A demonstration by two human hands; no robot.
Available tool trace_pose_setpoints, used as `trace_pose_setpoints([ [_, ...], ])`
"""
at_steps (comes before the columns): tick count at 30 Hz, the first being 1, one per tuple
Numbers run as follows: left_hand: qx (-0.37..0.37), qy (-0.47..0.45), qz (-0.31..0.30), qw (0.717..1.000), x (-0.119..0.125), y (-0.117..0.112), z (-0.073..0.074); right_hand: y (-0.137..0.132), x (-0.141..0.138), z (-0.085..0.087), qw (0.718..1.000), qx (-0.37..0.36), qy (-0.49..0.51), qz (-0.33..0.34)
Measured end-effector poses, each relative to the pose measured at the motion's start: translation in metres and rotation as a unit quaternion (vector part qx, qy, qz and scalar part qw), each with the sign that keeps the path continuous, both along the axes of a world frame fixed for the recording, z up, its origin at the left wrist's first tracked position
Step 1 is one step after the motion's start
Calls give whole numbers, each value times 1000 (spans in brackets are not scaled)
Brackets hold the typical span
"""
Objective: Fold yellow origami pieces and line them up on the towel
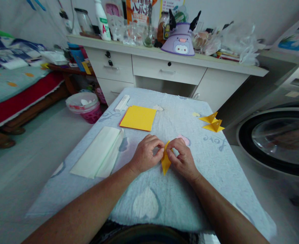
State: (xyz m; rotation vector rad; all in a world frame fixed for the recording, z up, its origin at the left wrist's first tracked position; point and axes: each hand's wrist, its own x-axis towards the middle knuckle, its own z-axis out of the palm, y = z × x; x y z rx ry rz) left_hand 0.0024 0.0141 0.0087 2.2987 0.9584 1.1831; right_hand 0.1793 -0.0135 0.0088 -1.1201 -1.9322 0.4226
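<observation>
Between my two hands is a small folded piece of yellow paper (pixel 166 164), narrow and pointed at its lower end. My left hand (pixel 147 153) pinches its left edge with thumb and forefinger. On the opposite edge, my right hand (pixel 182 156) has thumb and fingertips closed on the same paper. The fingers hide part of the upper folds. Beyond my hands lies a stack of square yellow paper (pixel 138 118), with a reddish edge showing beneath. Two folded yellow paper pieces (pixel 213 122) with raised points sit at the table's right edge.
A pale green folded sheet (pixel 98 152) lies left of my hands. A small white box (pixel 122 103) is behind it, near the paper stack. The table has a light blue cloth (pixel 190 200). Around it are a pink bin (pixel 90 115), a white cabinet (pixel 151 67) and a washing machine (pixel 279 142).
</observation>
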Motion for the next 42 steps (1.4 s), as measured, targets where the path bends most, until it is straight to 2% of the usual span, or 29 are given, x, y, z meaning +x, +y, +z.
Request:
trace_pose_setpoints([
  [5, -13, -26, 7, 1000, -1, 1, 0, 1, 1, -2, 1000, -3, -1, -15],
  [11, -44, -28, 35, 998, -3, 4, -4, 1, 9, -4, 997, -79, -24, 13],
  [14, -57, -30, 54, 996, -5, 6, -7, 1, 21, -3, 992, -108, -60, 36],
  [18, -63, -42, 66, 995, -6, 8, -11, 3, 31, 0, 983, -100, -143, 57],
  [21, -66, -46, 67, 995, -6, 9, -12, 7, 32, -2, 979, -97, -168, 55],
  [24, -67, -43, 69, 994, -6, 9, -12, 11, 33, -6, 982, -115, -136, 59],
  [27, -70, -38, 71, 994, -6, 9, -11, 14, 36, -8, 983, -172, -33, 57],
  [30, -75, -33, 71, 994, -6, 8, -11, 15, 39, -8, 966, -238, 82, 56],
  [32, -74, -32, 70, 994, -6, 8, -11, 14, 39, -7, 957, -258, 124, 51],
  [35, -73, -30, 65, 995, -6, 8, -11, 13, 37, -4, 956, -255, 140, 45],
  [38, -73, -31, 63, 995, -6, 8, -11, 13, 39, 3, 967, -226, 117, 29],
  [40, -70, -34, 62, 995, -6, 9, -11, 12, 44, 11, 978, -187, 86, -11],
  [42, -70, -34, 61, 995, -6, 9, -12, 12, 56, 20, 986, -134, 29, -97],
])
